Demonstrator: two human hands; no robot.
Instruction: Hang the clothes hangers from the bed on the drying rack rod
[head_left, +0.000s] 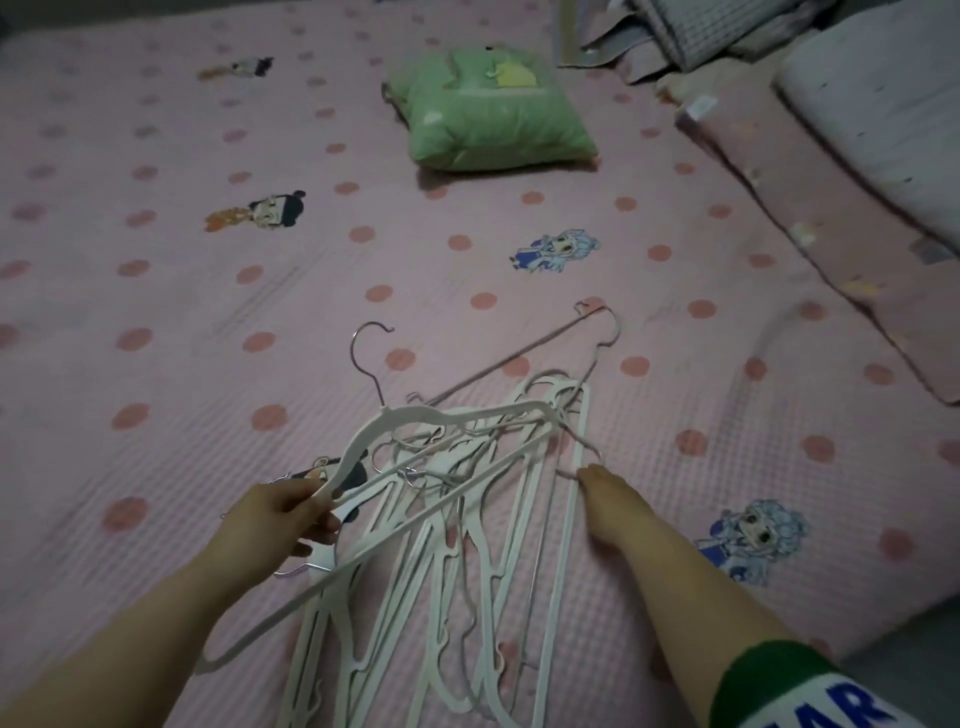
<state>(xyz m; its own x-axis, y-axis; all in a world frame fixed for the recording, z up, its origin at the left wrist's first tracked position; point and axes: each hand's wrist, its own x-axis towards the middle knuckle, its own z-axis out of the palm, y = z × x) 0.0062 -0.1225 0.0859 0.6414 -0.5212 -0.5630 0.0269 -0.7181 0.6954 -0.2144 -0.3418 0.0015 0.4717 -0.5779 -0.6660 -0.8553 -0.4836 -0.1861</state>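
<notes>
A tangled pile of several white clothes hangers (467, 545) with metal hooks lies on the pink dotted bed sheet (182, 312), near its front edge. My left hand (280, 519) grips the shoulder of the topmost white hanger (415, 421), which is lifted a little and has its hook pointing away. My right hand (618, 509) is at the pile's right side, with fingertips on a hanger's hook; whether it pinches the hook cannot be told. A thin wire hanger (519, 358) lies at the far end of the pile. The drying rack rod is out of view.
A green packed pillow (493, 109) lies further back on the bed. Folded bedding and a mattress edge (857, 156) run along the right side. The bed's front right corner (909, 613) drops off to the floor.
</notes>
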